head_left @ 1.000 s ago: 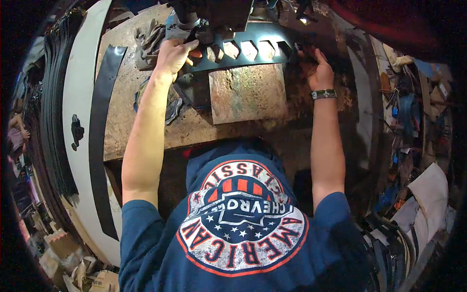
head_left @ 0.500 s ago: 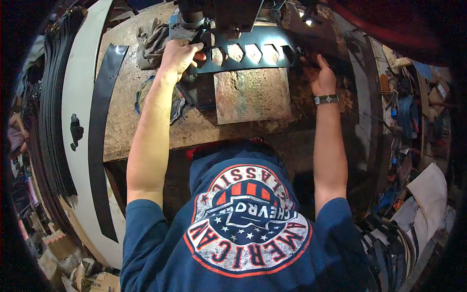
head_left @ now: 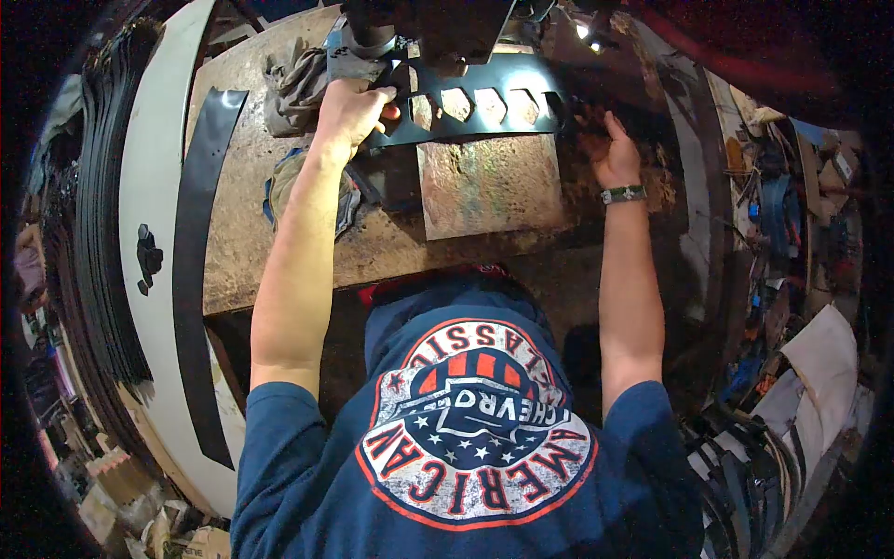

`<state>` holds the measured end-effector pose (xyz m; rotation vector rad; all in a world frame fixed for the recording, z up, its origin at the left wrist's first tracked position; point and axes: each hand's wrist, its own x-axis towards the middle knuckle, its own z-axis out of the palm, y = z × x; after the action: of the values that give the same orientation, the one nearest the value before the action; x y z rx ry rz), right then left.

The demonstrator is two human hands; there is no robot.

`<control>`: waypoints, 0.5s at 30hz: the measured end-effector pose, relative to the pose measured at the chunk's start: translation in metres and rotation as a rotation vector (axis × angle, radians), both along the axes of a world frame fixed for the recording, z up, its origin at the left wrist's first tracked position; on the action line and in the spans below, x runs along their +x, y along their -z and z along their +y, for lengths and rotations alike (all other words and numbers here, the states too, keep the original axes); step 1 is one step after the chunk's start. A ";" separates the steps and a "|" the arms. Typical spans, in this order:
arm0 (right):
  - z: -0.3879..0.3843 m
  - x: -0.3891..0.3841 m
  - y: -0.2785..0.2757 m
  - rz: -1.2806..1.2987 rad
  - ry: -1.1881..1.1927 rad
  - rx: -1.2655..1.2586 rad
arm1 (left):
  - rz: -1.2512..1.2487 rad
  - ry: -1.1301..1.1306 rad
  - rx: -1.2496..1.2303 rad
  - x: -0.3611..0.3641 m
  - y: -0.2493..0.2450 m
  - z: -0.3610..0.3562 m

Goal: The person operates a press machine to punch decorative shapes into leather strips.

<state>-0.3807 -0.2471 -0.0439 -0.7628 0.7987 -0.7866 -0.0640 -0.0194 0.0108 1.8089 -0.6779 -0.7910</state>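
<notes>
A dark strip (head_left: 470, 129) with a row of several angular cut-out holes lies across the far part of the worktable, over a rough pale board (head_left: 489, 186). My left hand (head_left: 354, 116) has its fingers closed on the strip's left end. Off the strip's right end, my right hand (head_left: 615, 156) hovers with fingers apart and nothing in it. Dark machinery (head_left: 456, 33) hangs over the strip and hides part of its far edge.
Crumpled grey cloth (head_left: 296, 88) and another cloth bundle (head_left: 349, 200) lie left on the wooden table (head_left: 251, 252). A long black strip (head_left: 191, 279) rests on a pale panel (head_left: 140, 177) at the left. Stacked strips (head_left: 102, 214) hang beyond it.
The fingers of my right hand have spread a little and moved off the strip's right end. My left hand keeps its hold; the view has shifted slightly.
</notes>
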 end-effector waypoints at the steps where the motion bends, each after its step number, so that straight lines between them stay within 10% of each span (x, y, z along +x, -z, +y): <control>1: 0.002 0.001 0.000 -0.009 0.000 0.012 | 0.004 0.007 -0.012 0.000 -0.001 0.000; 15: 0.005 -0.008 0.000 -0.020 0.042 0.076 | -0.035 0.018 0.019 0.004 0.007 0.000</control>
<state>-0.3885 -0.2417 -0.0443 -0.6714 0.8245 -0.7957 -0.0601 -0.0190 0.0037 1.8398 -0.7131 -0.7816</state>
